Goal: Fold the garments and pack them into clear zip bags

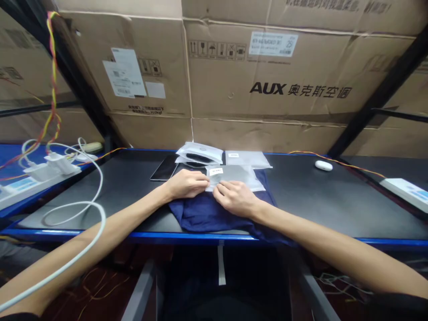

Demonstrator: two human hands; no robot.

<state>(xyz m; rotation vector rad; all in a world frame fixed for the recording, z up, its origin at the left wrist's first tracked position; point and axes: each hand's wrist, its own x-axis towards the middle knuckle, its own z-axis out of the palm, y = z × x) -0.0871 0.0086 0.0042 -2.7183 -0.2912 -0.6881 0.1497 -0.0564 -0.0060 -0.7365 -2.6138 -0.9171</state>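
Note:
A frosted plastic pouch (pixel 239 173) with a small white label lies on a dark blue cloth (pixel 200 214) in front of me. My left hand (pixel 189 183) is closed on the pouch's left end, fingertips pinched together. Curled over its front edge are the fingers of my right hand (pixel 236 196), also closed on it. Something grey and flat shows through the plastic. Just behind sit a bulging white pouch (pixel 200 152) with a dark round item inside and another flat, labelled pouch (pixel 247 158). My fingertips are partly hidden.
A dark tablet or phone (pixel 164 168) lies left of the pouches. At right are a white earbud case (pixel 323 166) and a power strip (pixel 406 191). Another power strip (pixel 20 189) with chargers stands left; its white cable (pixel 103 218) loops over my left forearm. Cardboard (pixel 267 102) walls the back.

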